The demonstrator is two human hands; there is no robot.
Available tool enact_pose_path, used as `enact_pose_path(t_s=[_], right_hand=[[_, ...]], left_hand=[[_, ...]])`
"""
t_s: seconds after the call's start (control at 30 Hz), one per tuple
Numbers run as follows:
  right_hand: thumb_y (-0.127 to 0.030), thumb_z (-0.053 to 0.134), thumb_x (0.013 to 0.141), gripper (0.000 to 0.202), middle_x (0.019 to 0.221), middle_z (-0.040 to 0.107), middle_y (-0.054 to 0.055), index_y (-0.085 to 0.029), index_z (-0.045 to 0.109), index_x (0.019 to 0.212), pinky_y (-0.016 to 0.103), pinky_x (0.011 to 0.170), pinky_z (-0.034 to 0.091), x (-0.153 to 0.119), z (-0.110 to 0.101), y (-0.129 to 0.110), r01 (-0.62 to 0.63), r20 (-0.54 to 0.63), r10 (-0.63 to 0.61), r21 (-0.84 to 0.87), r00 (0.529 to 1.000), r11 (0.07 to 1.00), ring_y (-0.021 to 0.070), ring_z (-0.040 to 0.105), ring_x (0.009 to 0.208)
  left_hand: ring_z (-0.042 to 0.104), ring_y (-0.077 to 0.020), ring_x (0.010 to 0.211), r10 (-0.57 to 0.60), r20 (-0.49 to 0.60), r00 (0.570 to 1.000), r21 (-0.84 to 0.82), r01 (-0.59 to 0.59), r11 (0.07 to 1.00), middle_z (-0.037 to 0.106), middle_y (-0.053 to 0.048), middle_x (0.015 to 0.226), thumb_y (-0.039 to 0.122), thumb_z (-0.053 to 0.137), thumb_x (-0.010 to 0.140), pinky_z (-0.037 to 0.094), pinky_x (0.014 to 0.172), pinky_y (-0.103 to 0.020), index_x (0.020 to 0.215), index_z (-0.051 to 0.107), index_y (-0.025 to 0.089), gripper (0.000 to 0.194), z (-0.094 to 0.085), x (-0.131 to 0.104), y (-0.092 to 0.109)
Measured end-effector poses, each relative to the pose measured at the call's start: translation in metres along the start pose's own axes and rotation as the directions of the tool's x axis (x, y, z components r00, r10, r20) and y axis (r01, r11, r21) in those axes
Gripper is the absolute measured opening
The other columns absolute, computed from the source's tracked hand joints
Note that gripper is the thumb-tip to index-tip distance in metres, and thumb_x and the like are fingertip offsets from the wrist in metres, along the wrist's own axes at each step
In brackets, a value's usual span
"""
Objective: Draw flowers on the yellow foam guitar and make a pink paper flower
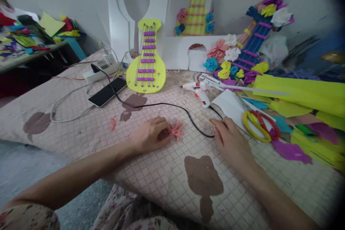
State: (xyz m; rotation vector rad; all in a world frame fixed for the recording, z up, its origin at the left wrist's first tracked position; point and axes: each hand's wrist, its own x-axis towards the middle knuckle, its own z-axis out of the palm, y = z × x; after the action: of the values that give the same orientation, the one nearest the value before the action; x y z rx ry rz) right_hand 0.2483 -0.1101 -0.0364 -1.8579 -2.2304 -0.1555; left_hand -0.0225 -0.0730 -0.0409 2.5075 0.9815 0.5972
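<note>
Between the thumb and fingers of my left hand (152, 134) is a pink paper flower (176, 130), its thin petals spread out to the right. My right hand (231, 142) pinches a thin wooden stick (204, 118), which points up and to the left. Left of my left hand a small round pink paper piece (112, 124) lies on the patterned tablecloth (159, 161). A white glue gun (198, 91) with a small red light rests beyond my right hand, its nozzle facing left.
Scissors (257, 125) with yellow and red handles lie right of my right hand, beside coloured paper sheets (302, 93). A black cable (161, 104) crosses the table near a phone (107, 92). Behind stand a yellow paper guitar (146, 68) and a blue flower-decked one (252, 48).
</note>
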Motion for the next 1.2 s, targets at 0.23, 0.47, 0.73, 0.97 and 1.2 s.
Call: enact_pose_path(t_s=[0.23,0.47,0.73,0.97,1.2], right_hand=[[-0.024,0.032,0.094,0.032,0.102,0.062,0.007,-0.022,0.055,0.117,0.032,0.068,0.049,0.001,0.0,0.008,0.044,-0.061,-0.032,0.206,0.998,0.978,0.0195,0.062,0.085],[-0.025,0.04,0.093,0.023,0.1,0.065,0.004,-0.021,0.057,0.108,0.028,0.073,0.049,-0.002,0.0,-0.004,0.104,-0.066,-0.085,0.367,0.994,0.925,0.0152,0.064,0.085],[-0.023,0.043,0.091,0.021,0.095,0.066,0.004,-0.021,0.057,0.106,0.026,0.072,0.05,-0.003,0.003,-0.012,0.143,-0.023,-0.147,0.43,0.989,0.891,0.0143,0.064,0.081],[-0.019,0.047,0.087,0.022,0.099,0.066,0.003,-0.023,0.058,0.106,0.027,0.074,0.049,0.013,0.003,-0.026,0.181,-0.024,-0.189,0.427,0.982,0.886,0.0157,0.064,0.088],[-0.021,0.047,0.087,0.019,0.095,0.065,0.004,-0.022,0.059,0.102,0.029,0.069,0.047,0.023,0.009,-0.031,0.161,0.036,-0.186,0.359,0.982,0.919,0.017,0.063,0.081]], left_hand=[[0.052,-0.0139,0.075,0.028,-0.023,0.999,-0.042,-0.029,0.999,0.057,-0.005,0.081,0.017,0.049,0.086,0.043,0.067,-0.025,0.082,0.055,0.015,0.008,0.001,-0.001,-0.005],[0.053,-0.0165,0.088,0.218,0.151,0.964,0.001,-0.221,0.975,0.059,-0.007,0.092,0.02,0.039,0.095,0.043,0.082,-0.03,0.09,0.06,0.016,0.021,-0.02,0.017,-0.014],[0.055,-0.0175,0.092,0.381,0.214,0.9,-0.075,-0.374,0.925,0.062,-0.009,0.094,0.015,0.039,0.093,0.043,0.086,-0.031,0.086,0.062,0.017,0.024,-0.022,0.056,-0.032],[0.054,-0.0172,0.097,0.274,0.064,0.96,-0.083,-0.269,0.96,0.059,-0.01,0.1,0.014,0.038,0.093,0.044,0.086,-0.03,0.097,0.059,0.014,0.021,-0.022,0.049,-0.032],[0.055,-0.0148,0.08,0.124,0.089,0.988,-0.103,-0.115,0.988,0.06,-0.005,0.085,0.031,0.06,0.085,0.043,0.073,-0.027,0.086,0.061,0.015,0.016,-0.023,0.027,-0.014]])
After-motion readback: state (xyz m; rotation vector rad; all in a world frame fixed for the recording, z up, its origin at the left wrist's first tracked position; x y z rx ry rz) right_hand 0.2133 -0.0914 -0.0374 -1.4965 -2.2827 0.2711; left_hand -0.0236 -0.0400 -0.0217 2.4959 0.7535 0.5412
